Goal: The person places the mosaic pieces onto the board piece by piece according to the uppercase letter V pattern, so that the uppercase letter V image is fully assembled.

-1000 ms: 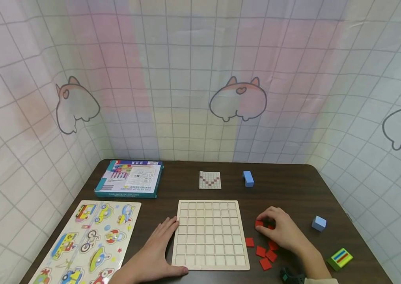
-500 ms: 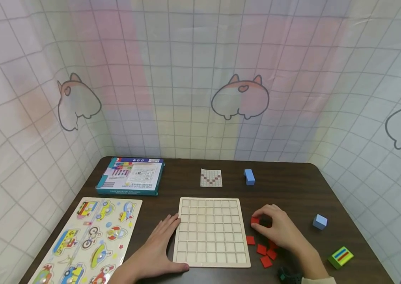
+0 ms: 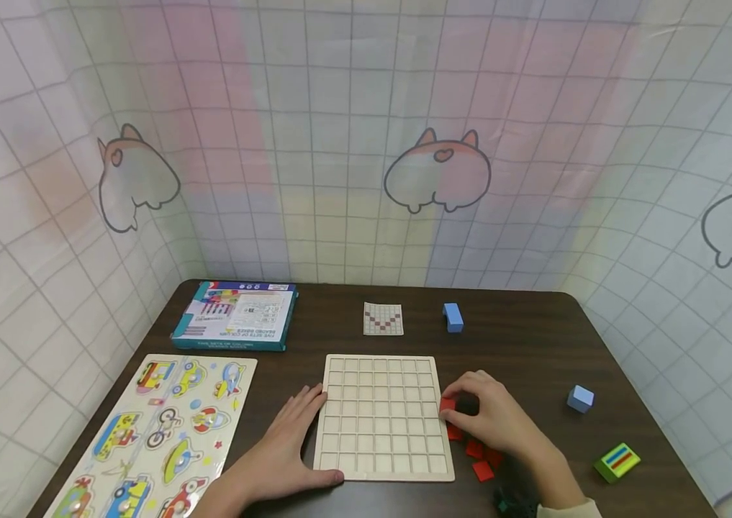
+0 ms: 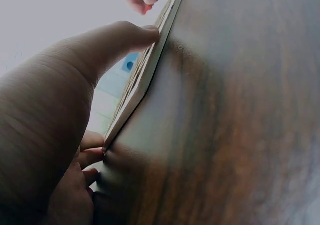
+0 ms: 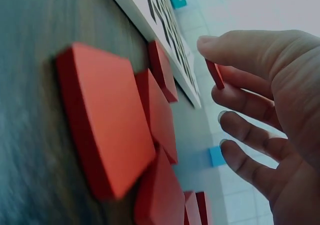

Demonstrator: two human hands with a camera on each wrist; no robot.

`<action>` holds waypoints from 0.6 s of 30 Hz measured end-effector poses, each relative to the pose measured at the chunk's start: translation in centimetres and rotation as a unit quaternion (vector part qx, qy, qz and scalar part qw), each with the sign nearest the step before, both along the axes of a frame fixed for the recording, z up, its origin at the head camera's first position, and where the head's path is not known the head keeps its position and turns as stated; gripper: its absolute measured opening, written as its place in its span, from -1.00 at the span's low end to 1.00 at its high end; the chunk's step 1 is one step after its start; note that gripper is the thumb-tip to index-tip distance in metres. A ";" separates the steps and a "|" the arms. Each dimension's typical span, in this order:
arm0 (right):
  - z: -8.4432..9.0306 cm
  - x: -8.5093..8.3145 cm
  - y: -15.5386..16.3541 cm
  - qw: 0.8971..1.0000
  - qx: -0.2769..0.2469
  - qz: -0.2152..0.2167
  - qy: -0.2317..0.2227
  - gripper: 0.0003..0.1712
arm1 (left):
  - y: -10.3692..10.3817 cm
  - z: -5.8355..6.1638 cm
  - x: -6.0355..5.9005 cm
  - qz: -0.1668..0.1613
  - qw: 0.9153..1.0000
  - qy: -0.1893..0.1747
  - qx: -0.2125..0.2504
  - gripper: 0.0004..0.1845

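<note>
A pale wooden grid board [image 3: 381, 417] lies flat on the dark table. My left hand [image 3: 291, 446] rests open against its left edge [image 4: 145, 75], thumb along the front corner. My right hand [image 3: 491, 417] hovers at the board's right edge and pinches one red square tile [image 3: 447, 405] [image 5: 215, 74] between thumb and fingertips. Several loose red tiles [image 3: 476, 453] [image 5: 107, 120] lie on the table just under and beside that hand.
A pattern card [image 3: 383, 319] and a blue block [image 3: 453, 317] sit behind the board. Another blue block [image 3: 580, 398] and a striped green block [image 3: 617, 461] lie at the right. A vehicle puzzle [image 3: 152, 432] and a teal box [image 3: 236, 315] occupy the left.
My right hand lifted a red tile from the pile and carried it left to the board's right edge. The left hand stayed on the board.
</note>
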State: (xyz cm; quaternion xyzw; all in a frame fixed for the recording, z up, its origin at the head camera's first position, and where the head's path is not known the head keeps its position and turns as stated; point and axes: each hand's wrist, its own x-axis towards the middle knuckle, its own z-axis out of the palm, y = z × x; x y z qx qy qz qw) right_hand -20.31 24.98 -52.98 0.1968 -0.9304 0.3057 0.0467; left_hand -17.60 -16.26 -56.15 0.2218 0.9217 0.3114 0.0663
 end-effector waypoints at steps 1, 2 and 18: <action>0.0 0.0 -0.2 1.000 0.001 0.002 -0.003 -0.75 | 0.0 0.0 0.0 0.001 1.000 -0.001 -0.001 0.45; 0.0 0.1 -0.3 1.000 0.003 0.004 -0.007 -0.75 | 0.0 0.1 0.0 0.001 1.000 -0.001 0.000 0.45; 0.4 1.2 -3.4 0.998 -0.026 0.057 -0.008 -0.74 | 0.1 0.1 0.0 0.009 1.000 -0.015 -0.009 0.47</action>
